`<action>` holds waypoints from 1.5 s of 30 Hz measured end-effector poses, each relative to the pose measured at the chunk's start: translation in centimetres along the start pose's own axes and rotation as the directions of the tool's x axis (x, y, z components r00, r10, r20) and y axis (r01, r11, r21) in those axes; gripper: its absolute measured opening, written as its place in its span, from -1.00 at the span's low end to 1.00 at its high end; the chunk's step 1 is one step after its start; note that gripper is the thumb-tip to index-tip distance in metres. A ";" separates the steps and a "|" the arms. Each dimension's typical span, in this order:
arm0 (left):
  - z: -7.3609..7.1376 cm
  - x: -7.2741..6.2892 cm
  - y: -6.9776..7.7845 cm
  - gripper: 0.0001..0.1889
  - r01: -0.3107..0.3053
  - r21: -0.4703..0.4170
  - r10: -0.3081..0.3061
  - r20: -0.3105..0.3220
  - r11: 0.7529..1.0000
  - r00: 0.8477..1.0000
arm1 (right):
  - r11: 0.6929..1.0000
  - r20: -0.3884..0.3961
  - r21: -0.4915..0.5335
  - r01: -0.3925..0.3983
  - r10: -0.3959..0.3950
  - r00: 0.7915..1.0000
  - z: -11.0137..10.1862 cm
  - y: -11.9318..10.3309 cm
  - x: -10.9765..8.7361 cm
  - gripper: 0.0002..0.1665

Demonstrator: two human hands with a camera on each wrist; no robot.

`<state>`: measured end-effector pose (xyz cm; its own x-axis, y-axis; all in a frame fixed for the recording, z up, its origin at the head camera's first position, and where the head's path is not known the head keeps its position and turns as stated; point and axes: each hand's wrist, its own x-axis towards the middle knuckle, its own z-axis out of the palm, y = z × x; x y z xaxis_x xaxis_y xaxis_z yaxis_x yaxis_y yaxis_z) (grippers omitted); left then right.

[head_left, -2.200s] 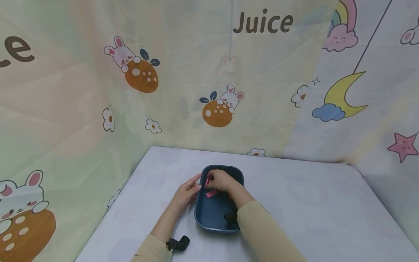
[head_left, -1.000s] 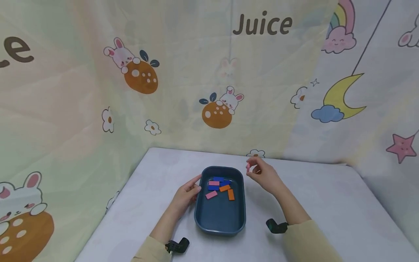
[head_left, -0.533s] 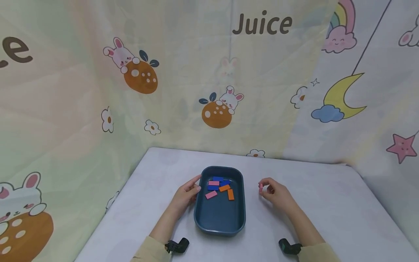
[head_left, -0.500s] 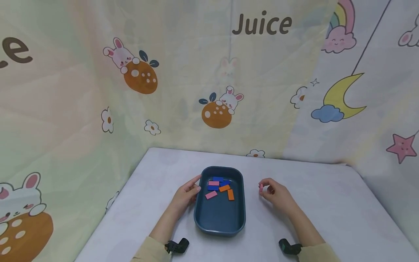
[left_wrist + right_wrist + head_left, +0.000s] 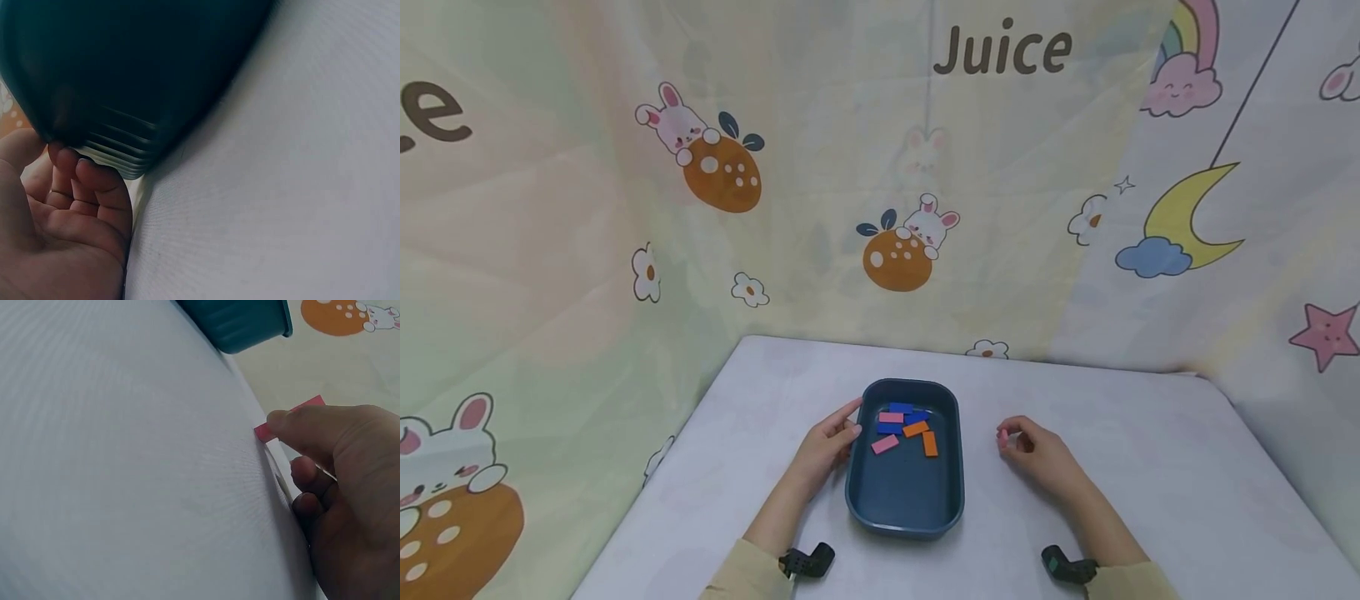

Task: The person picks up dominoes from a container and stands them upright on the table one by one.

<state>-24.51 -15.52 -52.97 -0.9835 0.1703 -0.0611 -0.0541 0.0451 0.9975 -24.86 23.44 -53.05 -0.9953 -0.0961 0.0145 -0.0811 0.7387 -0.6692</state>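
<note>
A dark blue tray (image 5: 904,500) rests on the table, holding small rectangular blocks: pink (image 5: 885,444), blue (image 5: 890,428) and orange (image 5: 930,443). At the tray's left side, my left hand (image 5: 823,446) grips the rim; in the left wrist view its curled fingers (image 5: 100,178) lie against the ribbed outer wall. Right of the tray, my right hand (image 5: 1041,454) pinches a pink block (image 5: 262,433) between thumb and fingers. That block is on end, low at the table surface, and its middle is hidden behind the thumb in the right wrist view.
A white-covered table (image 5: 1150,467) extends around the tray and both hands. Printed cloth walls (image 5: 820,167) stand behind the table and at its sides. Black wrist cameras (image 5: 808,560) are strapped to both forearms.
My right hand has come out of the tray with a pink block, passed over the right rim and lowered to the table. Its fingers have shifted slightly lately. The left hand stays at the rim.
</note>
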 end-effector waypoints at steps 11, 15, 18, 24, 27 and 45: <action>0.0 0.0 -0.2 -0.48 0.003 -0.010 -0.003 -0.003 1.000 1.000 | 0.999 0.014 -0.007 0.033 -0.033 0.999 -0.1 -0.2 -0.5 -0.63; 0.1 0.0 -0.3 -0.47 -0.004 -0.001 0.004 -0.004 1.000 1.000 | 1.000 0.017 0.003 0.018 -0.018 1.000 -0.2 -0.3 -0.6 -0.61; 0.1 0.0 -0.2 -0.48 -0.001 0.002 0.001 -0.008 1.000 1.000 | 1.000 0.014 0.002 0.016 -0.016 1.000 -0.3 -0.4 -0.7 -0.60; 0.1 0.0 -0.1 -0.49 -0.002 0.003 0.002 -0.008 1.000 1.000 | 1.000 0.024 -0.010 0.011 -0.011 1.000 -0.8 -0.7 -0.7 -0.55; 0.1 0.0 -0.1 -0.49 0.000 0.008 0.000 -0.009 1.000 1.000 | 1.000 0.034 0.004 -0.007 0.007 0.999 -1.1 -1.1 -0.5 -0.50; -0.1 0.1 -0.2 -0.50 0.006 -0.031 -0.006 -0.011 0.999 1.000 | 0.984 0.088 0.026 0.174 -0.175 0.981 -3.7 -8.7 2.4 -0.52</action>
<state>-24.58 -15.59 -53.13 -0.9850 0.1593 -0.0670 -0.0654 0.0154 0.9977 -26.75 19.26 -44.47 -0.9570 -0.2825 0.0660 -0.2512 0.6931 -0.6756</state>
